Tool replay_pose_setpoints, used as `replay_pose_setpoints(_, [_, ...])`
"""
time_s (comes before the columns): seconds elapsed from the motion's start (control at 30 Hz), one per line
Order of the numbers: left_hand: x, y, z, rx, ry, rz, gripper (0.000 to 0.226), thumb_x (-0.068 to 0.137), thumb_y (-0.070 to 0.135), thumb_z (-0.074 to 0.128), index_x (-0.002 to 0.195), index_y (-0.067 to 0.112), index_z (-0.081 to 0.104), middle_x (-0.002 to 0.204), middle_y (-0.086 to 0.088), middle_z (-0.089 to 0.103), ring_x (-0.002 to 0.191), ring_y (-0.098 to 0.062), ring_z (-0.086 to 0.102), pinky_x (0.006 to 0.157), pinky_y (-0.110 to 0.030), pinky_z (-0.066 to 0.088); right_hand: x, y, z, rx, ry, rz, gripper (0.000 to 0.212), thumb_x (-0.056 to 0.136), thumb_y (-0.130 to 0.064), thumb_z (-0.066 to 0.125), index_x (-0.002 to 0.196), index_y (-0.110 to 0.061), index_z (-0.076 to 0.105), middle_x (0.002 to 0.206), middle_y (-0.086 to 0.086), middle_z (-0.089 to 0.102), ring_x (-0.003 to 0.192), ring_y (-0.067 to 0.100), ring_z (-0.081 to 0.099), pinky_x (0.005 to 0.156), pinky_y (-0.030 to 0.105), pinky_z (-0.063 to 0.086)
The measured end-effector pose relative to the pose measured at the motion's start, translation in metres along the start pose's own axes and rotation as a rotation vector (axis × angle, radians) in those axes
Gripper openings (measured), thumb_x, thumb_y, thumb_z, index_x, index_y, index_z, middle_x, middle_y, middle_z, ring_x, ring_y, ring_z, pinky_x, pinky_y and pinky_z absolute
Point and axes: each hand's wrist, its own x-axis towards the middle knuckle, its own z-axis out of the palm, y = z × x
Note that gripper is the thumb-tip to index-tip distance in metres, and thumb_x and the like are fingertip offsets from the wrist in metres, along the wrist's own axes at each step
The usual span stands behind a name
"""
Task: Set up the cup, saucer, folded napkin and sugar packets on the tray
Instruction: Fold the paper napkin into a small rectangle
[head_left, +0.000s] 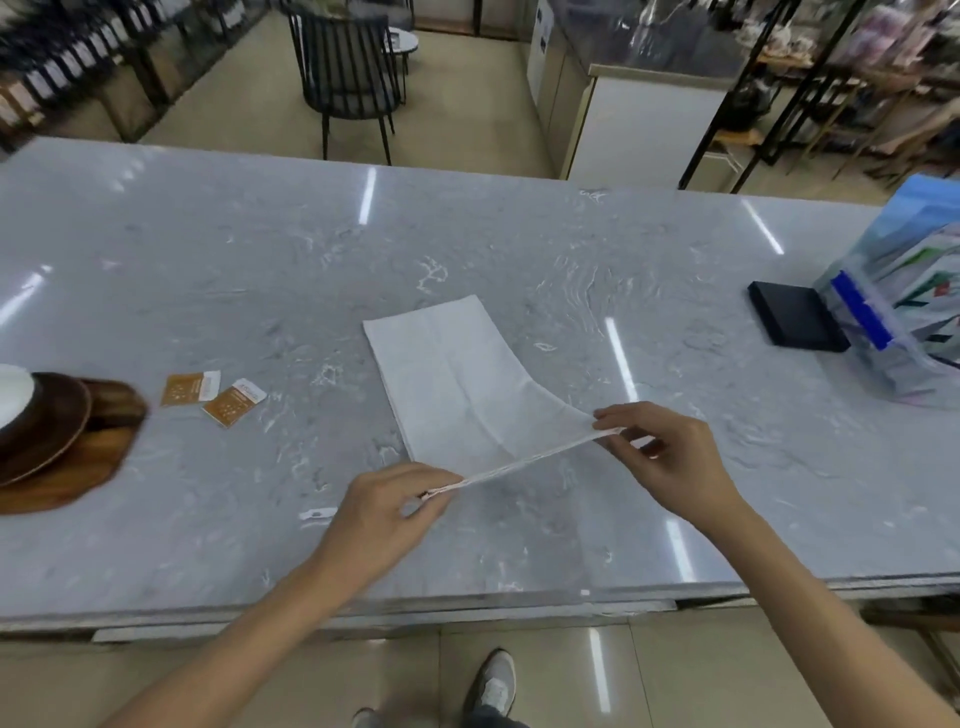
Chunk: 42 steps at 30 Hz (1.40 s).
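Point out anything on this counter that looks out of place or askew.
A small white scrap lies loose on the marble counter near the left hand, like a torn-off bit. The two sugar packets lie off the tray, at angles to each other. Nothing looks spilled or broken.

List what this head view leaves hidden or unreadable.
- Cup: cut off by the left edge, only part of its white side shows.
- Wooden tray: blurred, partly out of frame.
- Sugar packets: print too small to read.
- Napkin: near corners hidden by pinching fingers.
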Motion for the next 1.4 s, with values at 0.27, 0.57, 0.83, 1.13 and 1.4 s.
replay_pose_setpoints(0.27, [-0.014, 0.013, -0.072, -0.205, -0.013, -0.034, 0.011, 0.072, 0.03, 0.085, 0.083, 0.032, 0.084, 0.081, 0.017, 0.079, 0.074, -0.005, 0.075, 0.07, -0.014, 0.055, -0.024, -0.047, -0.004, 0.174, -0.15, 0.006, 0.005, 0.087, -0.034, 0.077, 0.091, -0.033, 0.08, 0.095, -0.01, 0.08, 0.083, 0.015, 0.075, 0.064, 0.025, 0.059])
replay_pose_setpoints(0.57, [-0.026, -0.008, -0.115, -0.261, -0.166, -0.138, 0.014, 0.077, 0.037, 0.08, 0.09, 0.037, 0.083, 0.087, 0.012, 0.081, 0.082, -0.008, 0.076, 0.077, -0.017, 0.058, -0.044, -0.081, 0.023, 0.319, -0.085, 0.064, 0.008, 0.081, -0.035, 0.08, 0.089, -0.033, 0.081, 0.081, -0.003, 0.078, 0.072, 0.013, 0.072, 0.061, 0.018, 0.053])
replay_pose_setpoints(0.83, [0.048, -0.013, -0.121, -0.476, 0.027, -0.214, 0.008, 0.068, 0.03, 0.086, 0.075, 0.03, 0.082, 0.075, 0.008, 0.079, 0.071, -0.001, 0.072, 0.067, -0.015, 0.057, -0.004, -0.094, 0.032, 0.489, 0.117, 0.208, 0.01, 0.084, -0.039, 0.08, 0.089, -0.029, 0.081, 0.095, -0.007, 0.08, 0.087, 0.009, 0.075, 0.062, 0.021, 0.058])
replay_pose_setpoints(1.13, [0.122, -0.035, -0.119, -0.424, 0.035, -0.251, 0.016, 0.076, 0.027, 0.088, 0.073, 0.016, 0.076, 0.075, 0.004, 0.079, 0.074, -0.007, 0.075, 0.061, -0.016, 0.056, 0.053, -0.087, 0.043, 0.501, 0.174, 0.319, 0.007, 0.09, -0.035, 0.077, 0.086, -0.029, 0.077, 0.079, -0.013, 0.077, 0.077, 0.0, 0.071, 0.06, 0.016, 0.054])
replay_pose_setpoints(1.4, [0.12, -0.065, -0.114, -0.462, -0.108, -0.397, 0.015, 0.088, 0.02, 0.078, 0.09, 0.006, 0.074, 0.091, -0.006, 0.081, 0.086, -0.017, 0.078, 0.069, -0.023, 0.062, 0.057, -0.067, 0.069, 0.484, 0.156, 0.361, 0.007, 0.09, -0.036, 0.075, 0.085, -0.034, 0.079, 0.082, -0.015, 0.078, 0.079, -0.002, 0.071, 0.063, 0.019, 0.056])
